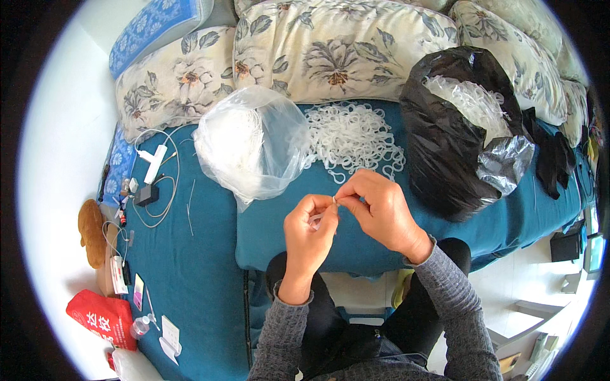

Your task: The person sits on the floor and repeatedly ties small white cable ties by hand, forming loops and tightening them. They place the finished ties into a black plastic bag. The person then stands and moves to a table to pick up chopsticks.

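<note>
My left hand (pixel 309 238) holds a small translucent plastic loop (pixel 315 219), mostly hidden by the fingers. Thumb and forefinger of my right hand (pixel 383 209) pinch a tiny pale end at the left fingertips; whether it is cord or plastic is too small to tell. Just beyond both hands, a loose heap of translucent plastic ring-shaped pieces (pixel 352 135) lies on the teal sofa cover (pixel 286 243). Left of the heap stands an open clear plastic bag (pixel 288 138) with a bundle of white strings (pixel 236 143) inside. To the right, a black plastic bag (pixel 436 157) gapes over more translucent pieces (pixel 472 102).
Floral cushions (pixel 343 52) line the back. At left lie a white power strip (pixel 155 164), a black adapter (pixel 146 195), cables and loose strings (pixel 190 209). Nearer are a phone (pixel 138 293), a small clear bottle (pixel 139 327) and a red bag (pixel 102 319) bearing writing.
</note>
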The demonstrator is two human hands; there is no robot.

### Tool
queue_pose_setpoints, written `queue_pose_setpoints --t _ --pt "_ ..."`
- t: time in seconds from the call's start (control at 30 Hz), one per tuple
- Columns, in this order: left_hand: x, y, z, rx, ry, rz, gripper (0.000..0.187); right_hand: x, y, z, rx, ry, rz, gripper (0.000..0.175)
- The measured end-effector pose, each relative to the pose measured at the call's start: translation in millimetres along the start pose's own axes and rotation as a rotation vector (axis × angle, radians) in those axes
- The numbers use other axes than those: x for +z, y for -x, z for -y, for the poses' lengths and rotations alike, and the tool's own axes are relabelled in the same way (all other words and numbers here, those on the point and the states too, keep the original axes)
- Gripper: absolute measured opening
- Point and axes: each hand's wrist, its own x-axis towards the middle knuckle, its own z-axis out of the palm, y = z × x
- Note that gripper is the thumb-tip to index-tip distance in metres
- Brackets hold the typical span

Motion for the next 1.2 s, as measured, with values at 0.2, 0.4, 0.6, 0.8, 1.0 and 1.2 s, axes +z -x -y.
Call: queue_pose_setpoints --t 0.2,0.4,0.6,0.8,1.0,1.2 --pt "-1.1 -1.3 -2.4 0.059 -0.009 0.112 0.005 -18.1 0.2 4.2 0.293 -0.217 0.121 0.009" --pt "-6.4 -2.3 0.4 -0.127 0.368 0.157 0.004 -22.0 -1.3 6.6 0.529 -0.555 0.202 0.008" --pt "-5.9 -5.1 -5.3 -0.283 0.528 0.184 0.005 -10.5 6.1 -11.6 0.621 -0.828 0.199 0.012" --pt "-11.4 -5.0 -5.9 -0.297 0.507 0.21 0.006 -11.4 4.2 -4.1 0.59 -0.87 0.253 0.009" --pt "-13.3 -6.5 -9.9 -0.346 0.456 0.279 0.007 -17.5 1.7 -1.4 0.538 -0.839 0.311 0.008" --pt "-17.8 -6.3 -5.1 -0.411 0.478 0.296 0.006 -22.5 1.7 1.6 0.313 -0.573 0.304 0.005"
